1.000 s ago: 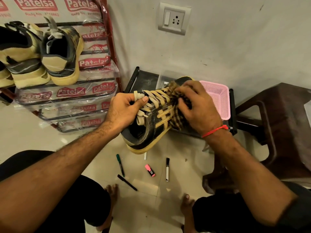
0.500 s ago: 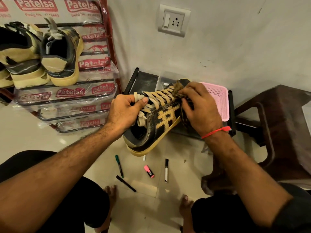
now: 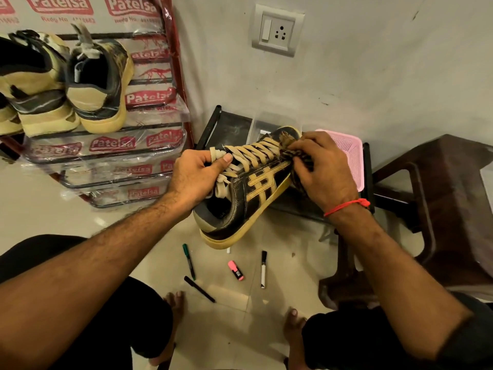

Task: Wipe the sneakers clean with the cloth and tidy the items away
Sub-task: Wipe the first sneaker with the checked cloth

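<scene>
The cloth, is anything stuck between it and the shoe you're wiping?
Nothing visible. The right hand presses the striped cloth straight onto the toe end of the black sneaker, while the left hand grips it at the laces.

Black-and-tan sneaker (image 3: 248, 190) tilted midair, striped cloth (image 3: 294, 153) at toe.

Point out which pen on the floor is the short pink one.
The pink highlighter, lying between the green-capped marker and the black-capped white marker. It is stubby and pink; the others, including the black pen, are long and slim.
</scene>
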`<act>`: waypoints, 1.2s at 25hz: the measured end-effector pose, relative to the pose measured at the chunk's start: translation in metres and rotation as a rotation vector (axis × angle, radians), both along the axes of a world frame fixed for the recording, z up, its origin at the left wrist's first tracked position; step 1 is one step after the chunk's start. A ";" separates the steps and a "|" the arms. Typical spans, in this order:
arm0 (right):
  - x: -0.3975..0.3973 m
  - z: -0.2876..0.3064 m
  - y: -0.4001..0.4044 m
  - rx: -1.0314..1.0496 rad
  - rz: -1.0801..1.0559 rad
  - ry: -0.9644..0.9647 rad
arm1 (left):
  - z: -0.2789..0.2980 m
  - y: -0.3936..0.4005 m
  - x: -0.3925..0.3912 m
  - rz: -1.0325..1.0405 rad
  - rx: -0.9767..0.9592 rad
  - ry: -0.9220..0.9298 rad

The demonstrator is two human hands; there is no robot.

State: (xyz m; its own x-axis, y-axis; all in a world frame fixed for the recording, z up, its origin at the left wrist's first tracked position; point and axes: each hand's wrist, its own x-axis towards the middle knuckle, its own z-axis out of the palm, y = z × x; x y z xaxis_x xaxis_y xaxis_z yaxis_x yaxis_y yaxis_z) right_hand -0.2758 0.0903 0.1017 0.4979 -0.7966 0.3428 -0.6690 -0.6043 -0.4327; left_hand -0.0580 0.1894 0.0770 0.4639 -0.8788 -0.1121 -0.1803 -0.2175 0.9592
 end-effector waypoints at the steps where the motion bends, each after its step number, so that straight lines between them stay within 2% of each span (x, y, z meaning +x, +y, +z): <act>1: 0.004 0.000 0.008 0.022 0.016 -0.023 | -0.001 0.000 0.001 0.011 0.007 0.016; 4: 0.031 -0.002 0.061 0.077 0.262 -0.088 | -0.004 -0.001 0.005 0.054 0.023 0.037; 7: 0.048 -0.007 0.106 0.080 0.522 -0.026 | -0.007 -0.002 0.009 0.079 0.029 0.061; 9: 0.043 -0.007 0.088 0.008 0.475 -0.009 | -0.004 -0.002 0.009 0.066 0.020 0.053; 13: 0.024 -0.003 0.030 0.014 0.110 -0.066 | -0.001 -0.001 0.003 0.034 0.042 0.073; 15: 0.030 -0.004 0.049 0.049 0.174 -0.087 | -0.004 -0.002 0.003 0.076 0.065 0.077; 19: 0.050 -0.001 0.116 0.106 0.510 -0.110 | -0.011 -0.002 0.009 0.123 0.116 0.162; 22: 0.045 -0.008 0.087 -0.033 0.439 -0.078 | -0.011 -0.003 0.010 0.113 0.123 0.185; 26: 0.032 -0.012 0.049 -0.008 0.195 -0.140 | -0.010 -0.005 0.002 0.133 0.162 0.181; 28: 0.040 -0.008 0.074 -0.012 0.293 -0.195 | -0.010 -0.003 0.004 0.163 0.184 0.217; 30: 0.049 -0.002 0.109 -0.013 0.500 -0.213 | -0.011 -0.004 0.008 0.169 0.198 0.267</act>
